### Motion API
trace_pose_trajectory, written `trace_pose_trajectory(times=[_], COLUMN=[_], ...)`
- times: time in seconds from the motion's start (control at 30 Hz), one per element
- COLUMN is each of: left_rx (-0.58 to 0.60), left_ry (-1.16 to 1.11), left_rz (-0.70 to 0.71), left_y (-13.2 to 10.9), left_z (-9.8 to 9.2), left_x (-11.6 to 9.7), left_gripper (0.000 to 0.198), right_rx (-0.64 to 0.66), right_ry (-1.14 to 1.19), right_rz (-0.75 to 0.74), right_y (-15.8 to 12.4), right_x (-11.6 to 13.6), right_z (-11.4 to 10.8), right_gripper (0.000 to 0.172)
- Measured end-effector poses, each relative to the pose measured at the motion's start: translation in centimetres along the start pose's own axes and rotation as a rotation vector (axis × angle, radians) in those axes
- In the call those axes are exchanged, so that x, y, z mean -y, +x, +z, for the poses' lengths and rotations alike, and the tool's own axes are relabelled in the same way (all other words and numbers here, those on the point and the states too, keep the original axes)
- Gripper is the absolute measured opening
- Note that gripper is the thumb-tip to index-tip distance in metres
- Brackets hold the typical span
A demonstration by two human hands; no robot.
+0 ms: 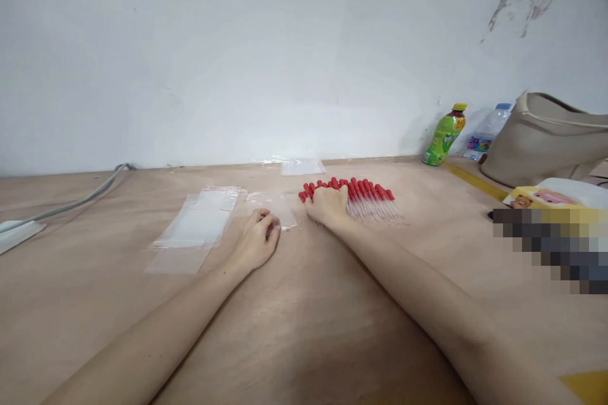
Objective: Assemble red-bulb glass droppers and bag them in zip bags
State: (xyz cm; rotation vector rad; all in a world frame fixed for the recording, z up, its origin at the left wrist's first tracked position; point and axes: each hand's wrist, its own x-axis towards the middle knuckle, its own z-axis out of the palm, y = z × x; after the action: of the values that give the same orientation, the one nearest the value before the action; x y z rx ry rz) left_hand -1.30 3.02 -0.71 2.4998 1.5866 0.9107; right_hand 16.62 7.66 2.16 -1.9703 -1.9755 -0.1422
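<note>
A row of droppers (365,193) with red rubber bulbs and thin clear tubes lies on the table, bulbs toward the wall. My right hand (329,204) is curled down over the left part of this row; the hand itself hides its fingertips and whatever they grip. Left of it, a clear plastic bag (285,212) lies flat. At that bag's near left edge rests my left hand (259,240), its fingers loosely bent and the thumb a little apart from them. Overlapping clear zip bags (197,221) are spread out farther left.
Another clear bag (303,167) lies by the wall. A green drink bottle (444,137), a clear water bottle (488,130) and a beige bag (536,139) stand back right, with a yellow pack (546,199) before them. A grey cable (102,188) runs along the left.
</note>
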Motion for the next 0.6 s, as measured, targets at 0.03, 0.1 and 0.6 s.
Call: trace_pose_trajectory(times=[0.03,0.1,0.6], left_rx=[0.001,-0.002,-0.136], left_ry=[-0.008,-0.018,0.191], left_rz=[0.000,0.005,-0.109], left_y=[0.0,0.0,0.1], left_z=[0.0,0.0,-0.4], left_x=[0.0,-0.1,-0.5], left_gripper=[0.018,0.018,0.025], right_rx=[0.008,0.035,0.035], right_ry=[0.002,0.013,0.031], right_rz=[-0.001,0.007,-0.133], right_y=[0.0,-0.1,-1.1], right_x=[0.0,0.1,2.1], right_z=[0.0,0.1,-0.5], right_gripper=[0.031,0.031,0.037])
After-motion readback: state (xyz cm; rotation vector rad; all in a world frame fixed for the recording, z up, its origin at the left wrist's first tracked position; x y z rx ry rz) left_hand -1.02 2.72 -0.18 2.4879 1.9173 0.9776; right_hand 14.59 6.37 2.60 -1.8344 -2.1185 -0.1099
